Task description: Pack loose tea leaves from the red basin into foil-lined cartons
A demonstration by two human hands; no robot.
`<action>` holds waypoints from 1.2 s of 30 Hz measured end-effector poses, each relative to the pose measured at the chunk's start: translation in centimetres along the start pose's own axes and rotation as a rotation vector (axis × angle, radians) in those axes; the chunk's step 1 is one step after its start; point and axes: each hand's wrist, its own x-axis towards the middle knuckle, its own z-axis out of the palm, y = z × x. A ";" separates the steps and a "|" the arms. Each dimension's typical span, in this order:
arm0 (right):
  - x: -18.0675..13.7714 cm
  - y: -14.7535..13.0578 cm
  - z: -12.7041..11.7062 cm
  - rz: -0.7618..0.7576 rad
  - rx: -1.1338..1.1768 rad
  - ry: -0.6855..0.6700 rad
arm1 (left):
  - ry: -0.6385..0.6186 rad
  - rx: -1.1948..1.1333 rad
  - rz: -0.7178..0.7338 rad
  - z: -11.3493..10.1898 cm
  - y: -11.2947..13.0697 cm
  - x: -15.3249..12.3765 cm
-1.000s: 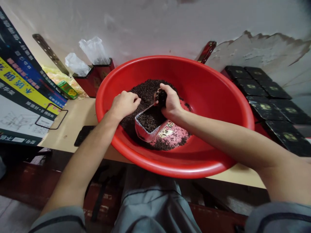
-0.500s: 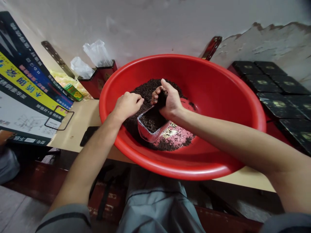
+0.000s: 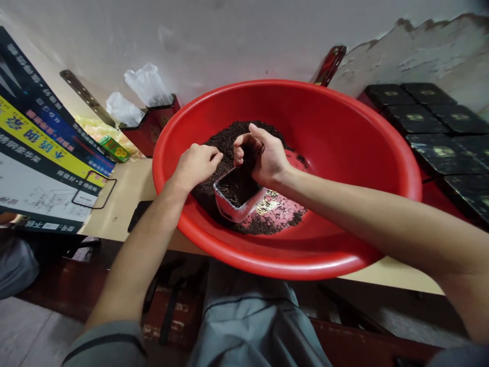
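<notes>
A red tub (image 3: 362, 132) holds a heap of dark, loose leaves that look like tea (image 3: 225, 137). Standing in it is a small rectangular tin (image 3: 239, 211) with a clear plastic liner around its mouth and dark leaves inside. My right hand (image 3: 267, 155) is cupped at the tin's far right side, fingers curled and thumb up, with dark leaves in the palm. Over the heap, beside the tin's left rim, my left hand (image 3: 196, 163) has its fingers closed; their tips are partly hidden, so what they grip does not show.
Several black-lidded tins (image 3: 416, 120) stand at the right. Two open tins with plastic bags (image 3: 148, 84) are by the wall. A printed cardboard sheet (image 3: 42, 148), a green box (image 3: 114, 148) and a black phone-like object (image 3: 139, 214) are on the left.
The view has shifted slightly. My right hand's fingers have turned a little over the tin, and the leaves in the tin look darker. My left hand stays nearly in place.
</notes>
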 end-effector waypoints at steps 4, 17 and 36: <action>0.3 -0.5 -1.2 0.024 -0.098 0.028 | 0.027 -0.040 0.003 0.3 -0.5 0.2; 0.9 -4.9 -2.7 0.090 -0.600 -0.261 | 0.534 -0.574 -0.057 0.3 -1.1 0.5; 9.1 -5.5 -16.7 0.282 -1.787 -0.195 | -0.340 0.170 0.420 2.8 5.3 -0.9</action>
